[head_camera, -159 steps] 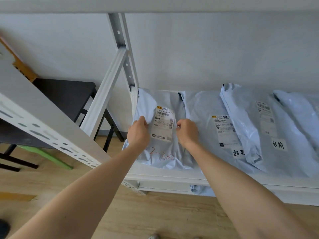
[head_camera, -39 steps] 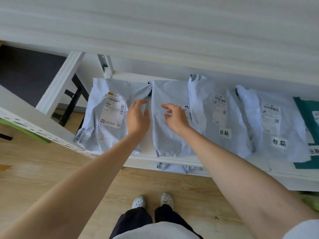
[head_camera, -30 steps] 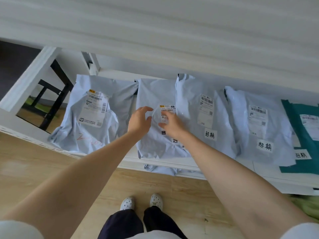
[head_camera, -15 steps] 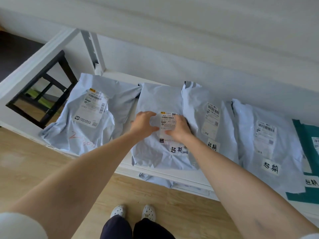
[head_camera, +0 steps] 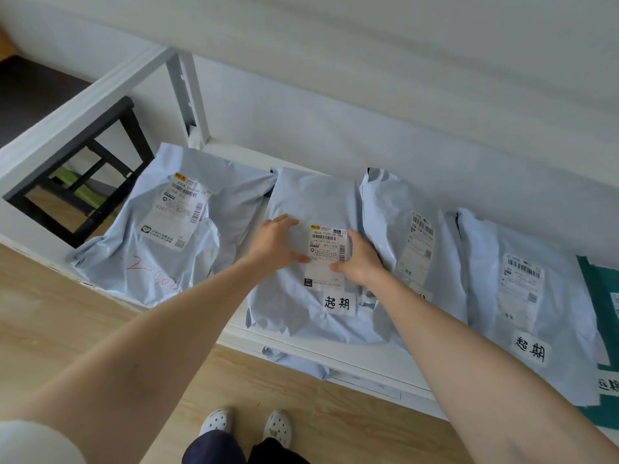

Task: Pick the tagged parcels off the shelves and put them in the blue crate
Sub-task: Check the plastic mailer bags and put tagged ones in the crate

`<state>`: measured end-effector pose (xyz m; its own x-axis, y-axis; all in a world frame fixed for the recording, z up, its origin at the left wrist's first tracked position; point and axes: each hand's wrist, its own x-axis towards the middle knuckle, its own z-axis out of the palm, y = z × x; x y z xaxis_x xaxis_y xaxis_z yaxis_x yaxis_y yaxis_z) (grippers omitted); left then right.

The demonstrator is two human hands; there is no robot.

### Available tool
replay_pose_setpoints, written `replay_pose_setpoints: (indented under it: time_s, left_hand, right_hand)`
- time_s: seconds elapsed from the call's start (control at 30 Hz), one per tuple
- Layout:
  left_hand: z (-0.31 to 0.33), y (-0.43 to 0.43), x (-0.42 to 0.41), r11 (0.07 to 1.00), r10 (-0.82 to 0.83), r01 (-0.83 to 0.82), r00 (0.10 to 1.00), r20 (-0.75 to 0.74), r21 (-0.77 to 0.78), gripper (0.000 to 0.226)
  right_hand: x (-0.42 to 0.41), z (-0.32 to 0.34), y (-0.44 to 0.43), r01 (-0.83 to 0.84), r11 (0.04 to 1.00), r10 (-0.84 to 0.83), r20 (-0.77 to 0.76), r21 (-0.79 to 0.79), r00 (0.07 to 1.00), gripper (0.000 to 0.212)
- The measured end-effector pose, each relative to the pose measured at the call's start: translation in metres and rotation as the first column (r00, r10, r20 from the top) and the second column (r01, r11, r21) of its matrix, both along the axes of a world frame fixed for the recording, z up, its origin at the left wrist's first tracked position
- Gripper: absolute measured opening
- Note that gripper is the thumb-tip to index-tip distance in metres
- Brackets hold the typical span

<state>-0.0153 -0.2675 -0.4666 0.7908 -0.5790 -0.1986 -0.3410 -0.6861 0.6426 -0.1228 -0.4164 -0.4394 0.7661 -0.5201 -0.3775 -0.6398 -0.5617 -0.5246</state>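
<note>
Two hands on a tagged parcel (head_camera: 311,199)
Beside its label (head_camera: 327,244), left hand (head_camera: 275,244) and right hand (head_camera: 360,261) press flat, apparently gripping nothing.

A pale blue-grey poly parcel (head_camera: 294,316) lies flat on the shelf (head_camera: 368,360), its printed label facing up and a white handwritten tag (head_camera: 338,303) below it. A second parcel (head_camera: 398,209) overlaps its right edge. Beyond that lie a third tagged parcel (head_camera: 549,289) and a teal parcel (head_camera: 598,279).
</note>
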Motion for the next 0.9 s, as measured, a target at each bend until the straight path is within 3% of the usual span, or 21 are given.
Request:
replay_pose_setpoints:
  time_s: [0.43,0.9]
  left_hand:
    - [0.026,0.024,-0.013,0.997,-0.05,0.043,0.994,0.098,0.069,0.086]
    - [0.051,0.037,-0.017,0.997,0.008,0.001,0.993,0.117,-0.08,0.075]
  right_hand:
    - [-0.013,0.0,0.027,0.064,0.998,-0.065,0.155,0.014,0.986,0.074]
    - [-0.026,0.023,0.047,0.18,0.982,-0.158,0.29,-0.05,0.944,0.064]
